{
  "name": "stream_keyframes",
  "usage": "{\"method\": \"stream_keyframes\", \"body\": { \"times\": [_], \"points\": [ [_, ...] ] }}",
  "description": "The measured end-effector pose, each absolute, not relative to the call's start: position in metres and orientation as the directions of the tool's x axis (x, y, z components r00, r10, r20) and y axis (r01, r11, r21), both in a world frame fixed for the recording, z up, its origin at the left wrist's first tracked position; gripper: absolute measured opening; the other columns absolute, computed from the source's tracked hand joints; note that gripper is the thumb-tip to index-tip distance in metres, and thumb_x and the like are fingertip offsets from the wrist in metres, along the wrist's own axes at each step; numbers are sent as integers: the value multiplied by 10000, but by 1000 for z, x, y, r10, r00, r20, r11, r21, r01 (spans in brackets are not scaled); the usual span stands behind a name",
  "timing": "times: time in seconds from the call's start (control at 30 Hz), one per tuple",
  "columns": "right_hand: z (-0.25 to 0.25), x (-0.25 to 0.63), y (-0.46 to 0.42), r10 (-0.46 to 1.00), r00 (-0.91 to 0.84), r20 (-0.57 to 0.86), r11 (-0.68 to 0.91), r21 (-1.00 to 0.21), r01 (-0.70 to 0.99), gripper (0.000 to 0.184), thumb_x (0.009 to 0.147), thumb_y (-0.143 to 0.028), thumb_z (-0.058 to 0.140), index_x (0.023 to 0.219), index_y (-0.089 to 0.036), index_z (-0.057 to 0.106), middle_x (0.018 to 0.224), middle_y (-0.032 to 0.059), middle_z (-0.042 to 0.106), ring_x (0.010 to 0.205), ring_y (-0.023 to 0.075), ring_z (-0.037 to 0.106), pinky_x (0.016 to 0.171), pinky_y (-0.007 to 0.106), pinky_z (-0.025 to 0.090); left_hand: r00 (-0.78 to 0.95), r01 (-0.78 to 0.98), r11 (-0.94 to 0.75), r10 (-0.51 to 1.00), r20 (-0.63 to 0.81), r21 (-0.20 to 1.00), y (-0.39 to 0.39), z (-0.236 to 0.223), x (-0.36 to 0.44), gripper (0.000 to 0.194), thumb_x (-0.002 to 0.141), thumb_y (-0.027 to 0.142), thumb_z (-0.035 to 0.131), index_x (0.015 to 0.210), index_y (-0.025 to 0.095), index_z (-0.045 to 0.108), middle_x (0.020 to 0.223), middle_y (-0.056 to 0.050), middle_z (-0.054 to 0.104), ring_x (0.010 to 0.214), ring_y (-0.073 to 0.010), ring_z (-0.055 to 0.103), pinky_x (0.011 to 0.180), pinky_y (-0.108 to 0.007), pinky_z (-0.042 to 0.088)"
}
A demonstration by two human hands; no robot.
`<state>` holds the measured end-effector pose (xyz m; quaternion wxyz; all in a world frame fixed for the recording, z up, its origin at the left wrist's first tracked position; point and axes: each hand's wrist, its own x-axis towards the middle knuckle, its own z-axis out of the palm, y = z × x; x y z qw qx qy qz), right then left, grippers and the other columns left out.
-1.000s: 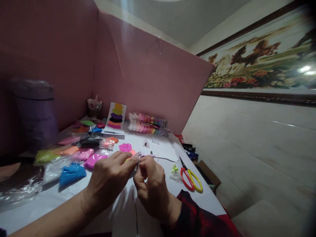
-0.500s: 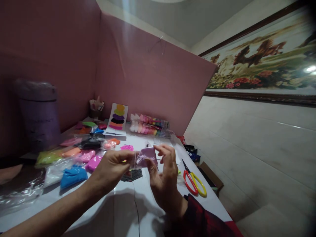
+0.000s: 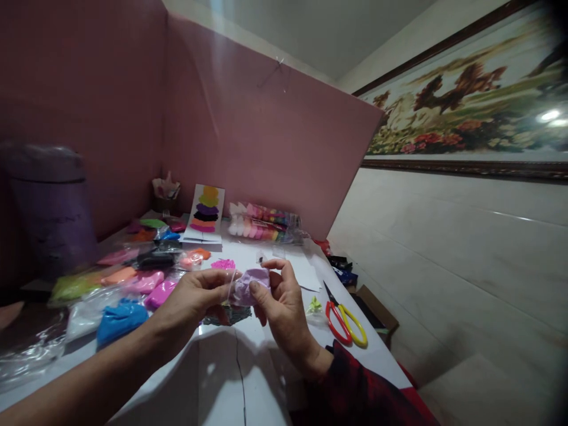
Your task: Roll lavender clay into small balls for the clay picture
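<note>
Between the two hands, above the white tabletop (image 3: 373, 358), is a lilac packet (image 3: 252, 287), clear film showing at its left end. The left hand (image 3: 199, 296) pinches that end between thumb and fingers; the right hand (image 3: 286, 313) has its thumb pressed on the near face, forefinger reaching toward the top corner. Just below the packet lies a dark patch (image 3: 228, 316), partly covered by the fingers, and a thin dark line (image 3: 242, 378) runs from it toward the person. Beyond the left hand is a magenta patch (image 3: 223, 264); to its left sit bagged lumps of clay, with a blue lump (image 3: 121, 319) nearest the forearm. Right of the right hand are a lime-green lump (image 3: 315, 305) and scissors (image 3: 336, 303). Farther beyond both hands stand a card of coloured bands (image 3: 205, 214) and a pack of coloured pieces (image 3: 261, 228), before a pink panel (image 3: 266, 136). High to the right, a framed horse picture (image 3: 444, 112) hangs on a pale wall (image 3: 452, 236).
</note>
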<state>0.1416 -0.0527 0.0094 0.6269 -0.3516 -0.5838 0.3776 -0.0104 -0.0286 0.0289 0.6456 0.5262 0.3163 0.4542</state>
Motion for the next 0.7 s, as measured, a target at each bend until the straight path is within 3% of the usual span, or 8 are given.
{"method": "stream_keyframes", "body": {
  "times": [0.17,0.43,0.6,0.7],
  "points": [
    [8,142,-52,890,39,454,456,-887,-66,231,848,-309,578,1000,-235,422,688,-71,498,391,35,343,357,156,287,475,-188,67,879,32,980,-25,25,-10,215,646,338,776,771,164,758,595,-22,653,458,-89,500,413,-182,412],
    [2,144,-48,896,71,438,440,-898,-14,162,880,-319,542,973,-225,448,663,-72,489,393,40,334,381,162,291,410,35,-189,898,158,981,-26,23,-9,177,678,295,714,732,129,740,617,-31,641,506,-107,499,422,-188,416],
    [1,143,-50,885,101,454,445,-890,96,151,905,-349,503,961,-216,455,648,-68,470,428,58,362,413,179,306,402,99,-257,894,197,961,-29,22,-9,251,693,329,686,852,143,740,704,-44,673,539,-130,524,444,-215,435],
    [0,142,-52,871,111,479,458,-872,175,149,910,-343,493,966,-208,463,662,-53,481,471,75,398,443,191,326,432,172,-318,875,218,932,-31,21,-9,219,712,345,645,764,141,704,729,-44,666,575,-149,555,467,-229,455]
  ]
}}
